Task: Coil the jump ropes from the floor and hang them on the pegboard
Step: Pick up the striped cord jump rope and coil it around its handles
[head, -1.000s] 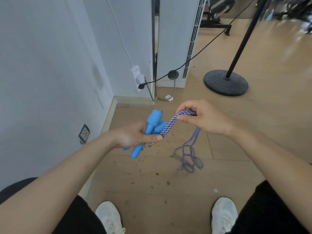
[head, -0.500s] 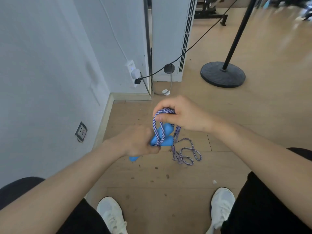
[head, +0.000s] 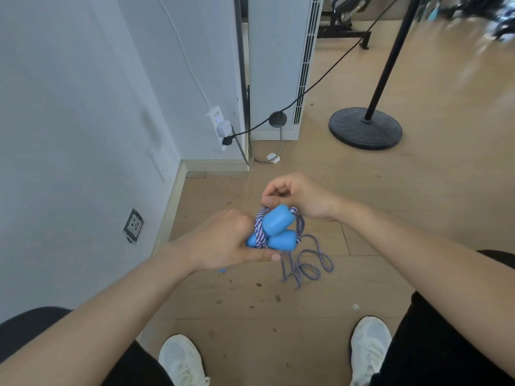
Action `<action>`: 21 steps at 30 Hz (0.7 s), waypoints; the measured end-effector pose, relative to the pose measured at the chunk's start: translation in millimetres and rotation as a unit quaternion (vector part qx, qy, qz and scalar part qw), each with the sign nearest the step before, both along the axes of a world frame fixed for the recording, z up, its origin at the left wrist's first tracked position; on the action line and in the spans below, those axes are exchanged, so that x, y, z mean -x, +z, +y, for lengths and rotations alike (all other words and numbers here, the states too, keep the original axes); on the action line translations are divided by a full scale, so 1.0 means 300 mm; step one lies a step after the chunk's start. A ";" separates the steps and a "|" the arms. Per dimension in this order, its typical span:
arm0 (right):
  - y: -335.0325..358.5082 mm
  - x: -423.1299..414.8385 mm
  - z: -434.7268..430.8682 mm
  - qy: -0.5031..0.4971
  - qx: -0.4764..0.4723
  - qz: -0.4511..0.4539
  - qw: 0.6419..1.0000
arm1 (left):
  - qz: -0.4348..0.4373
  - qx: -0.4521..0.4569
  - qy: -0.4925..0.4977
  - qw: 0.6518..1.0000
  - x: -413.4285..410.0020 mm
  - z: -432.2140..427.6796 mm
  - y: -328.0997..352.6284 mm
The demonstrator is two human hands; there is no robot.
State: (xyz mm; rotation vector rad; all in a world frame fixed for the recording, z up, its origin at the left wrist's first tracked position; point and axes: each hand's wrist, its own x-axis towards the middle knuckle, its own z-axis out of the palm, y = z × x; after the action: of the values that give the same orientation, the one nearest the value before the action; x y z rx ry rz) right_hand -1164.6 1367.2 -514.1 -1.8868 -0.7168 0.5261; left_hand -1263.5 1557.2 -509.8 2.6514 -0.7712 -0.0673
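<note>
Just below the middle of the frame, my left hand point(head: 223, 243) is curled tight round the two blue handles point(head: 277, 222), thumb along their underside, their rounded ends tipped up toward me. Right above them my right hand point(head: 296, 195) pinches the striped rope point(head: 259, 232) between thumb and forefinger, laying a turn over the top handle. A few turns already cross both handles just beside my left knuckles. Several strands drop from the bundle to the wooden floor point(head: 418, 190). There the loose tail point(head: 312, 267) lies in a small tangle of loops to the lower right of my hands, above my white shoes point(head: 181, 358). A black stand base point(head: 365, 128) sits in the upper right, well apart from all this.

By my reckoning the coiling of this rope is begun but not far along, since only the first turns are on and most of the length is still slack. Hanging is not yet started. No pegboard shows, nor any other rope, so I cannot tell how many remain.

A second ago my right hand held the rope stretched out to the right of the handles, which pointed up and away. Half a second ago the loop was coming over them. Now that turn is seated, and my right hand has crossed to sit above the handles. The floor tangle looks much the same.
</note>
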 end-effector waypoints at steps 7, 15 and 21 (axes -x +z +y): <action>-0.044 0.024 -0.020 -0.026 -0.006 0.000 1.000 | -0.120 0.134 0.178 0.967 0.007 0.035 0.042; -0.042 0.075 -0.017 -0.015 0.034 -0.101 0.994 | -0.069 0.204 0.328 0.920 -0.037 0.085 0.054; 0.006 0.130 -0.044 0.086 0.202 -0.199 0.955 | -0.049 0.163 0.378 0.910 -0.082 0.124 0.044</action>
State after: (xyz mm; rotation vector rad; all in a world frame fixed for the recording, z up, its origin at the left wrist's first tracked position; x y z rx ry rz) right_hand -1203.5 1354.0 -512.2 -2.3631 -1.1111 0.4266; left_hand -1238.9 1594.5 -496.5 2.4491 0.2450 0.3674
